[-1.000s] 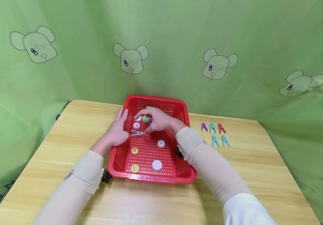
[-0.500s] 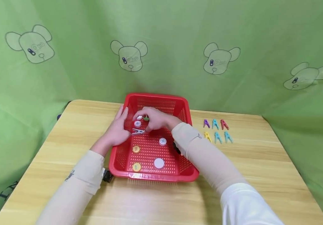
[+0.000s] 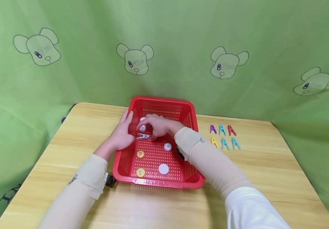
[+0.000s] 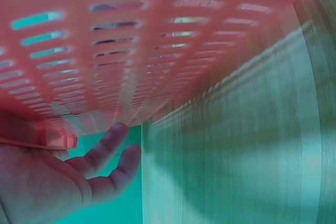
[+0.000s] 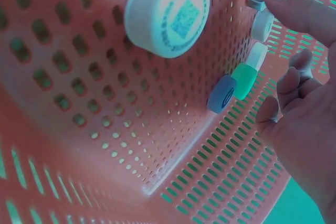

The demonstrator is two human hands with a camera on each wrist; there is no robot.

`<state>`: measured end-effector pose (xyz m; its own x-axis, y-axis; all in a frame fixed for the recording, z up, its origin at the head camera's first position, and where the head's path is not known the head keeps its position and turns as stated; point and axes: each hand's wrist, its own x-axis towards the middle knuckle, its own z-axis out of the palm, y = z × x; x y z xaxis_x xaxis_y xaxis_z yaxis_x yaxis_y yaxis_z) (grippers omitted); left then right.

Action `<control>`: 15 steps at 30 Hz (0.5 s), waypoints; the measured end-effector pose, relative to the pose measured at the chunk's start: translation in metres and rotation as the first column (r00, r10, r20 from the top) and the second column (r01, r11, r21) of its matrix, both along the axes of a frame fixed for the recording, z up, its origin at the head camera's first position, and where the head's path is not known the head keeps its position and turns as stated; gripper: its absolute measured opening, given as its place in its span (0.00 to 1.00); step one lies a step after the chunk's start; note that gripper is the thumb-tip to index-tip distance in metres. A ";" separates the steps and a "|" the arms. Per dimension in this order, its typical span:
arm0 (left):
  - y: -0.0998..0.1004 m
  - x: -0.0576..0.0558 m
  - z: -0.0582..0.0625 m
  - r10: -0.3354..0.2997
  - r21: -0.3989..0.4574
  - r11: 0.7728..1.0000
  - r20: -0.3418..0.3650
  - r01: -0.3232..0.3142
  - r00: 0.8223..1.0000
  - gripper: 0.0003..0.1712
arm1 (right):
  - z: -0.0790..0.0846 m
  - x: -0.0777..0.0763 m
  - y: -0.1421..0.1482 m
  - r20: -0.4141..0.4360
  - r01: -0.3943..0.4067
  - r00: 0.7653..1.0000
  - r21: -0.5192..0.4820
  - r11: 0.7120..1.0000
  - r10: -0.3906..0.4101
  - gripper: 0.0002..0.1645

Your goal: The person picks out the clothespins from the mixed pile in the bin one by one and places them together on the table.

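A red plastic basket stands on the table. My left hand holds its left rim, thumb at the inside and fingers along the outer wall; in the left wrist view those fingers curve loosely beside the slots. My right hand reaches into the basket, fingers bent and apart. Its thumb tip is right at a grey clothespin, and its forefinger extends over a white printed bottle cap. A green cap and a purple cap show in the right wrist view, hidden by the hand from above.
Two gold caps and a large white cap lie nearer the basket's front. Another printed white cap sits right of centre. Several coloured clothespins lie in two rows on the table, right of the basket. A green curtain hangs behind.
My right hand has come slightly nearer, its forefinger shifting from the far caps toward the printed white cap and the clothespin. My left hand keeps its place on the rim.
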<state>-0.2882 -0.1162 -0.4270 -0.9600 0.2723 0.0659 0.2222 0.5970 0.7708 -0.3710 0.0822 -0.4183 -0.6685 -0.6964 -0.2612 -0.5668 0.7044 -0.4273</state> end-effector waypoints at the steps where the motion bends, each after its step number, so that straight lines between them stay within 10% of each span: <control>1: 0.000 0.000 0.000 0.001 0.000 1.000 -0.002 -0.001 1.000 0.60 | -0.001 0.000 -0.001 -0.009 -0.006 1.000 0.011 1.000 0.006 0.42; 15: 0.000 0.001 0.000 0.004 0.013 1.000 -0.010 -0.004 1.000 0.60 | -0.009 -0.006 -0.006 -0.066 -0.028 0.997 0.124 0.992 0.036 0.37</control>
